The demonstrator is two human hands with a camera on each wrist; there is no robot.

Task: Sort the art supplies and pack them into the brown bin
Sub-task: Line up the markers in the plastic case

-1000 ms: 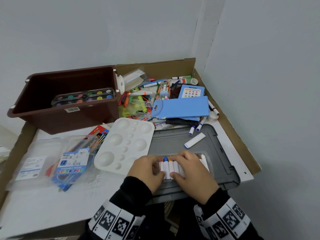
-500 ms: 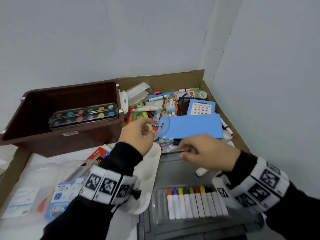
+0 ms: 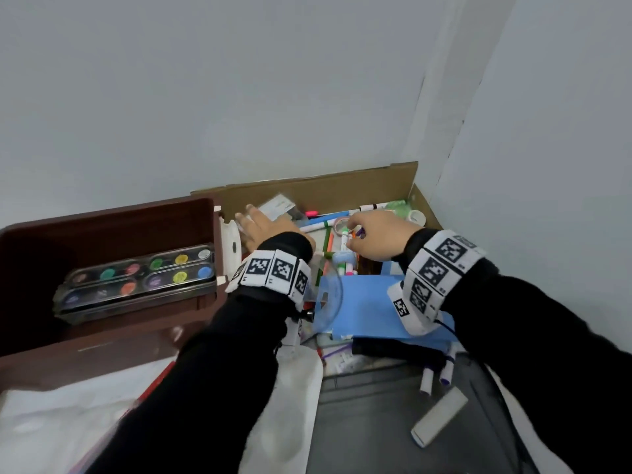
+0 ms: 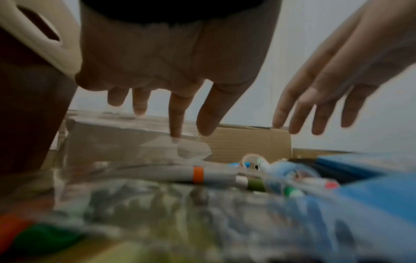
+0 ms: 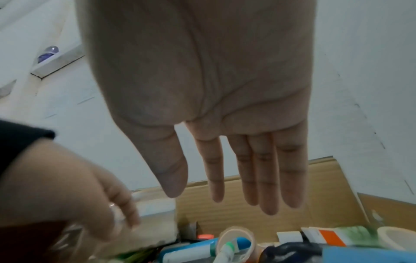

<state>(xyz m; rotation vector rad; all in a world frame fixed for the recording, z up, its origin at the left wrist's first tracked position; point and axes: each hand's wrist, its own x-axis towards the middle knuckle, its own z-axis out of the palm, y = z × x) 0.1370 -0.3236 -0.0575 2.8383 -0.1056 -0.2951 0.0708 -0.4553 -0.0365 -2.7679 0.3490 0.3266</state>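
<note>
The left hand's (image 4: 175, 53) fingers (image 4: 175, 122) are straight and spread, holding nothing. The index tip touches the top of a clear packet (image 4: 126, 142), and the other tips hang just above it. Below the palm lies a marker (image 4: 198, 175) with an orange band, on top of crinkled clear wrap.

The right hand (image 5: 202, 71) is also slack and bare. Its fingers (image 5: 268, 178) are straight and close together, pointing down with the thumb beside them, and they grip nothing. Just under these tips sits a tape ring (image 5: 238, 234) among loose markers (image 3: 345, 268). In the head view the tips look very close to the markers, but I cannot tell whether they touch.

Beyond both sets of fingertips stands the cardboard (image 3: 325, 189) wall. Behind the right wrist lies a blue case (image 3: 369, 302), and nearer the person is a gray lid (image 3: 369, 422) with a white stick (image 3: 439, 420) on it. A white palette (image 3: 294, 388) lies under the left forearm.

The bin (image 3: 113, 213) stands just outboard of the left hand, its white handle close by the little finger. A paint set (image 3: 136, 278) leans inside it.
</note>
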